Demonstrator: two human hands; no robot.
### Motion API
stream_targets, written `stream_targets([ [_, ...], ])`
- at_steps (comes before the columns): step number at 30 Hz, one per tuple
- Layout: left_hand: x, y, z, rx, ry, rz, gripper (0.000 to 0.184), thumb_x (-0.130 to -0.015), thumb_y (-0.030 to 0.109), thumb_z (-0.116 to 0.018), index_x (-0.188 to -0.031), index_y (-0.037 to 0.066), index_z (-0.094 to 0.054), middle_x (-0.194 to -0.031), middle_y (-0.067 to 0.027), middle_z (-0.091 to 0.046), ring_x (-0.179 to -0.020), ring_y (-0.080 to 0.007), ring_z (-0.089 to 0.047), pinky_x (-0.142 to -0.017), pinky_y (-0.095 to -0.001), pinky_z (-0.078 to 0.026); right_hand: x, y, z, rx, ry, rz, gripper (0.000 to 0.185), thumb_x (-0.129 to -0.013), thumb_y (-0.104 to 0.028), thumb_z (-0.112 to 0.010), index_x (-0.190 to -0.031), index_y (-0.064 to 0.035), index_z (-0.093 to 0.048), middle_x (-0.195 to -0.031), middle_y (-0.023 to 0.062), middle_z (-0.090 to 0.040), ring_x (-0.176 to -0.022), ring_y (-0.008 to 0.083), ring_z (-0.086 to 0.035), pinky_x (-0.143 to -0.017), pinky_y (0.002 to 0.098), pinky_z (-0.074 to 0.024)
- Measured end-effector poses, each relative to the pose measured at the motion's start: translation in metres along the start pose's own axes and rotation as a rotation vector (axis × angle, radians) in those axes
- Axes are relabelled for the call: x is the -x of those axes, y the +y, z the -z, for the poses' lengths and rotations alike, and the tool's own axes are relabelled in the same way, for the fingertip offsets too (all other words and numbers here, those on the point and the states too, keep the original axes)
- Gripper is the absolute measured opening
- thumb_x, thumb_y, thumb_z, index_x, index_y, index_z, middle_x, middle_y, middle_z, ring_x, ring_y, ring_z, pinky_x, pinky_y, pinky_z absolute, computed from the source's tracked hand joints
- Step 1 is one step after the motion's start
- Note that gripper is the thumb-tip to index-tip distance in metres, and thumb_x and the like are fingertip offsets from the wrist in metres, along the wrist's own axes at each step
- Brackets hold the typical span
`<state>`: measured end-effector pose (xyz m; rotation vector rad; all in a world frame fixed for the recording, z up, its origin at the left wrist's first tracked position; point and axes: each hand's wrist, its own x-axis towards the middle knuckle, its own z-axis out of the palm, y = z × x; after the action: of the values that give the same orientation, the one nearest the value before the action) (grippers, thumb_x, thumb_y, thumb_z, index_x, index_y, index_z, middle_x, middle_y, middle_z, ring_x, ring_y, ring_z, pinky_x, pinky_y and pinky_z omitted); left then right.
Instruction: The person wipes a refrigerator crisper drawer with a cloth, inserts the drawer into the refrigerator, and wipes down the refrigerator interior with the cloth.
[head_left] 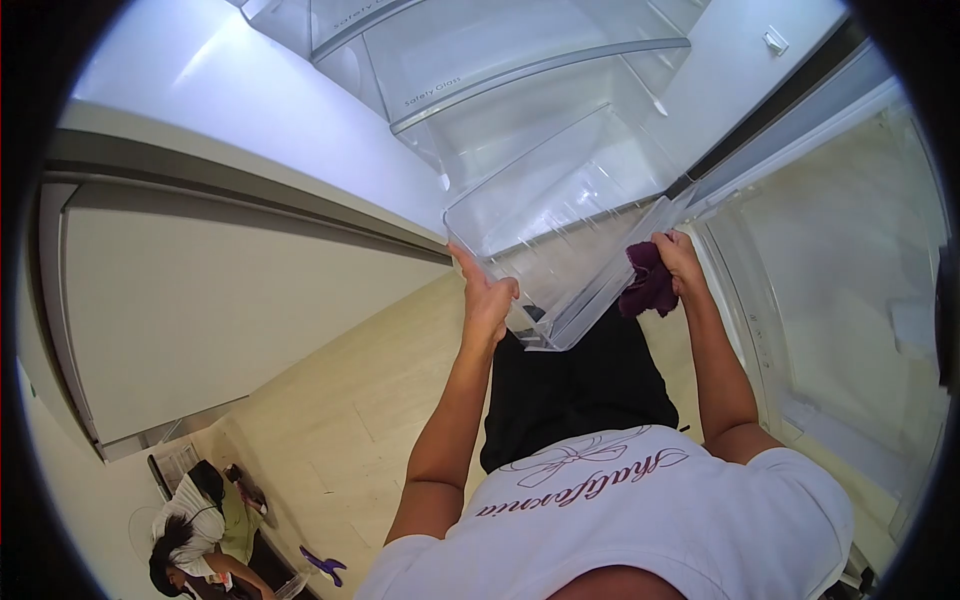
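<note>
A clear plastic fridge drawer (560,335) sits tilted, its far end inside the fridge and its near end above my black trousers. My left hand (487,300) grips the drawer's left side, with the index finger stretched along the wall. At the drawer's right side, my right hand (682,262) is closed on a dark maroon cloth (648,285). The cloth hangs beside the drawer wall; whether those fingers also hold the drawer's edge I cannot tell.
Above are glass shelves (540,75) marked "Safety Glass". The open fridge door (830,270) stands close on my right, a pale cabinet panel (230,300) on my left. Another person (205,545) is low at the left, near a purple object (323,565) on the floor.
</note>
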<state>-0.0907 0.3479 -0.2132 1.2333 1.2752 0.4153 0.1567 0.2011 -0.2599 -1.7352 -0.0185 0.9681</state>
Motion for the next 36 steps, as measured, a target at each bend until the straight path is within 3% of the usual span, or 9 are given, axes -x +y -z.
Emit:
stream_targets([
  [10, 0.013, 0.026, 0.001, 0.013, -0.022, -0.118, 0.099, -0.063, -0.005, -0.048, -0.138, 0.012, 0.014, -0.139, -0.0204, -0.020, -0.063, -0.0142, -0.047, -0.044, -0.0258, -0.037, 0.011, -0.017, 0.002, 0.002, 0.020, -0.004, 0.019, -0.074, -0.012, -0.053, -0.081, 0.0055, -0.055, -0.068, 0.0075, -0.055, -0.055, 0.0138, -0.052, -0.048, 0.0286, -0.0430],
  [13, 0.012, 0.025, -0.002, 0.085, -0.041, 0.015, 0.098, -0.063, -0.007, -0.047, -0.139, 0.013, 0.012, -0.135, -0.0194, -0.026, -0.062, -0.0142, -0.046, -0.045, -0.0255, -0.037, 0.000, -0.003, -0.002, 0.118, 0.082, 0.090, 0.018, -0.073, -0.012, -0.054, -0.077, 0.0054, -0.055, -0.068, 0.0080, -0.056, -0.056, 0.0141, -0.052, -0.049, 0.0299, -0.0430],
  [15, 0.003, 0.003, 0.000, 0.126, -0.029, -0.041, 0.096, -0.064, -0.005, -0.046, -0.139, 0.013, 0.011, -0.127, -0.0197, -0.034, -0.066, -0.0157, -0.046, -0.054, -0.0261, -0.043, 0.002, -0.002, 0.000, 0.124, 0.080, 0.090, 0.018, -0.073, -0.013, -0.054, -0.075, 0.0050, -0.056, -0.068, 0.0081, -0.056, -0.057, 0.0144, -0.052, -0.050, 0.0302, -0.0430],
  [23, -0.009, -0.025, -0.003, 0.149, 0.012, -0.075, 0.098, -0.059, -0.012, -0.041, -0.141, 0.016, 0.005, -0.131, -0.0153, -0.031, -0.092, -0.0192, -0.048, -0.066, -0.0251, -0.042, -0.006, 0.033, 0.000, 0.343, 0.166, 0.151, 0.021, -0.076, -0.018, -0.057, -0.078, 0.0028, -0.057, -0.070, 0.0061, -0.056, -0.063, 0.0125, -0.052, -0.051, 0.0276, -0.0412],
  [26, -0.010, -0.028, 0.001, 0.201, -0.035, -0.061, 0.100, -0.056, -0.014, -0.039, -0.141, 0.017, 0.004, -0.131, -0.0131, -0.032, -0.094, -0.0191, -0.047, -0.064, -0.0242, -0.042, 0.026, 0.033, 0.011, -0.037, 0.053, 0.131, 0.034, -0.080, -0.030, -0.060, -0.093, 0.0013, -0.055, -0.079, 0.0049, -0.057, -0.065, 0.0120, -0.053, -0.050, 0.0267, -0.0417],
  [28, -0.008, -0.024, 0.002, 0.177, -0.017, -0.006, 0.100, -0.056, -0.014, -0.039, -0.141, 0.018, 0.003, -0.130, -0.0125, -0.033, -0.091, -0.0183, -0.047, -0.060, -0.0236, -0.040, 0.088, 0.005, 0.024, -0.268, 0.017, -0.016, 0.050, -0.082, -0.047, -0.055, -0.106, -0.0026, -0.052, -0.083, 0.0017, -0.055, -0.067, 0.0081, -0.051, -0.051, 0.0232, -0.0440],
  [30, -0.013, -0.028, 0.004, 0.210, -0.030, 0.008, 0.101, -0.057, -0.014, -0.040, -0.141, 0.021, 0.003, -0.128, -0.0118, -0.034, -0.089, -0.0179, -0.047, -0.057, -0.0228, -0.039, 0.118, 0.031, 0.066, -0.475, 0.093, 0.068, 0.059, -0.081, -0.053, -0.053, -0.113, -0.0035, -0.050, -0.088, 0.0014, -0.056, -0.071, 0.0103, -0.054, -0.054, 0.0255, -0.0472],
  [32, -0.010, -0.024, 0.005, 0.169, -0.026, 0.095, 0.102, -0.058, -0.015, -0.040, -0.141, 0.026, 0.003, -0.126, -0.0118, -0.036, -0.089, -0.0198, -0.047, -0.056, -0.0251, -0.040, 0.142, -0.010, 0.077, -0.911, 0.264, -0.100, 0.069, -0.079, -0.063, -0.045, -0.115, -0.0049, -0.049, -0.092, 0.0057, -0.058, -0.075, 0.0152, -0.057, -0.061, 0.0296, -0.0502],
  [36, -0.005, -0.013, 0.006, 0.176, -0.064, 0.150, 0.103, -0.059, -0.016, -0.040, -0.140, 0.029, 0.004, -0.124, -0.0119, -0.037, -0.088, -0.0214, -0.047, -0.054, -0.0283, -0.042, 0.125, 0.013, 0.120, -0.994, 0.129, -0.152, 0.063, -0.083, -0.060, -0.037, -0.110, -0.0045, -0.051, -0.097, 0.0109, -0.059, -0.081, 0.0209, -0.059, -0.068, 0.0351, -0.0516],
])
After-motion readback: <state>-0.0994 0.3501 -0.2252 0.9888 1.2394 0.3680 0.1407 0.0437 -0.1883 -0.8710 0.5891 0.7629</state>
